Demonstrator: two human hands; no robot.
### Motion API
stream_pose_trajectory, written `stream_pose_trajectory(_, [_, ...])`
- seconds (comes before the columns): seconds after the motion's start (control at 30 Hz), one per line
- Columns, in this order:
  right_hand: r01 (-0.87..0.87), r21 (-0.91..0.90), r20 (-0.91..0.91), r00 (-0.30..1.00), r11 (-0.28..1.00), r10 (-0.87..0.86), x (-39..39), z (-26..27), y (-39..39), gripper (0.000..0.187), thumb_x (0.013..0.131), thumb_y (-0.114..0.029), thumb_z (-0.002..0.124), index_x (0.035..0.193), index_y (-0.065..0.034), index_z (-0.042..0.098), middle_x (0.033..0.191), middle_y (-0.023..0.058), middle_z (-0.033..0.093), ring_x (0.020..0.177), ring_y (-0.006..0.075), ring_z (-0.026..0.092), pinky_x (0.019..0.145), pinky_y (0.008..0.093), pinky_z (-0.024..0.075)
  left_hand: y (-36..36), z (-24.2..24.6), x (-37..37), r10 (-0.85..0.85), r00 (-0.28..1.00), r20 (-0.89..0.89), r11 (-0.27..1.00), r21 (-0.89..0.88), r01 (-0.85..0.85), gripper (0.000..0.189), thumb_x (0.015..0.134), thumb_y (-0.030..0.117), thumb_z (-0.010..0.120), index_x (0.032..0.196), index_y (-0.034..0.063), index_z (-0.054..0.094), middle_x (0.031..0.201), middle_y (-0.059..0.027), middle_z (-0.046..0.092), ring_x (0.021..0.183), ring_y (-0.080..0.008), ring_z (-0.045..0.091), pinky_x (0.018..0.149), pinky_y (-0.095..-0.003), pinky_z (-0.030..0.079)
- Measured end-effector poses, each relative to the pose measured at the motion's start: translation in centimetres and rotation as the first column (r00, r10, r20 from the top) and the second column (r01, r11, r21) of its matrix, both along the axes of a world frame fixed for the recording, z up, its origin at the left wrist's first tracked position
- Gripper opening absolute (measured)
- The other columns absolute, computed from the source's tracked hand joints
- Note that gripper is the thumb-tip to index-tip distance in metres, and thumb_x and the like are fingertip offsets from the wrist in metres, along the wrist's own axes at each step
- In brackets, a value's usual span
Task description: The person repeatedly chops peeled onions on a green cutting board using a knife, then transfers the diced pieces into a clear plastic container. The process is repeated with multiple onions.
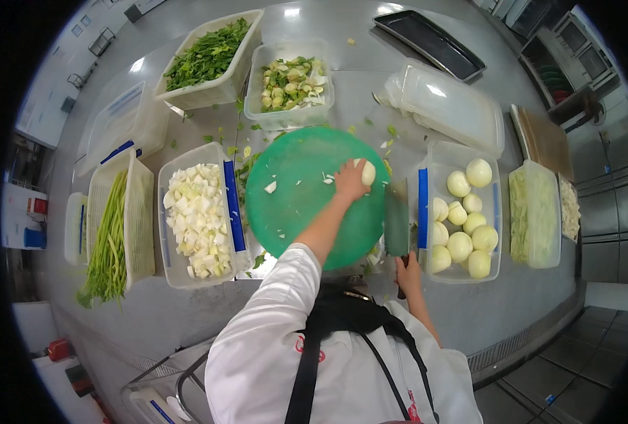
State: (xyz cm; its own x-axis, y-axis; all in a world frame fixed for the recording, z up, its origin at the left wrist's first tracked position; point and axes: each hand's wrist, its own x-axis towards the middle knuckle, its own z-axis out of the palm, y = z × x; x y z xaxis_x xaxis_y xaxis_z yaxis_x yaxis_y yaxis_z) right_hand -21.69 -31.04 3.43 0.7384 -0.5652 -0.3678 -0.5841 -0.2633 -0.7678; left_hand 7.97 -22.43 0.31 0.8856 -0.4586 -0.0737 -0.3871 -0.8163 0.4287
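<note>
My left hand (351, 181) grips a peeled onion (368, 173) at the right side of a round green cutting board (298, 212). Small white onion scraps (270, 187) lie on the board. With my right hand (409, 273) I hold a Chinese cleaver (397, 217) by its dark handle, the broad blade pointing away from me beside the board's right edge. Right of the cleaver stands a clear plastic container of several whole peeled onions (459, 246). Left of the board, another clear container holds chopped white onion pieces (200, 222).
Behind the board stand a tub of leafy greens (208, 55) and a container of mixed vegetable trimmings (292, 87). Long green stalks (109, 233) fill a basket at left. A black tray (430, 45) and plastic lids (451, 106) lie back right. Leaf scraps litter the steel table.
</note>
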Motion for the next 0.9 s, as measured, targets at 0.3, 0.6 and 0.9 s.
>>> stream_pose_trajectory(0.3, [-0.292, -0.162, 0.124, 0.942, 0.942, 0.313, 5.0, 6.0, 2.1, 0.025, 0.092, -0.027, 0.055, 0.099, -0.0035, 0.047, 0.081, 0.0211, 0.063, 0.075, 0.0441, 0.060, 0.063, 0.0512, 0.0444, 11.1, 0.0, -9.9, 0.317, 0.945, 0.087, 0.948, -0.018, -0.316, 0.075, 0.069, 0.043, 0.076, 0.132, 0.0144, 0.047, 0.108, -0.0163, 0.051, 0.100, -0.0341, 0.052, 0.082, -0.0494, 0.044])
stream_pose_trajectory(0.6, [-0.542, -0.351, -0.131, 0.836, 0.764, 0.533, 8.6, 1.8, 6.9, 0.024, 0.093, -0.028, 0.051, 0.099, -0.0059, 0.045, 0.084, 0.0180, 0.066, 0.076, 0.0420, 0.062, 0.065, 0.0527, 0.0464, 14.9, -1.4, -12.0, 0.302, 0.953, -0.003, 0.872, -0.404, -0.278, 0.037, 0.081, 0.020, 0.064, 0.115, 0.0067, 0.058, 0.104, -0.0151, 0.056, 0.094, -0.0350, 0.057, 0.078, -0.0431, 0.048])
stream_pose_trajectory(0.9, [-0.523, -0.346, -0.077, 0.844, 0.779, 0.531, 7.9, 4.8, 8.4, 0.024, 0.092, -0.027, 0.052, 0.101, -0.0059, 0.044, 0.084, 0.0184, 0.066, 0.076, 0.0414, 0.063, 0.065, 0.0521, 0.0476, 17.0, -3.0, -11.6, 0.271, 0.962, 0.024, 0.846, -0.484, -0.226, 0.022, 0.080, 0.014, 0.064, 0.100, 0.0042, 0.064, 0.092, -0.0135, 0.062, 0.084, -0.0316, 0.062, 0.073, -0.0404, 0.050])
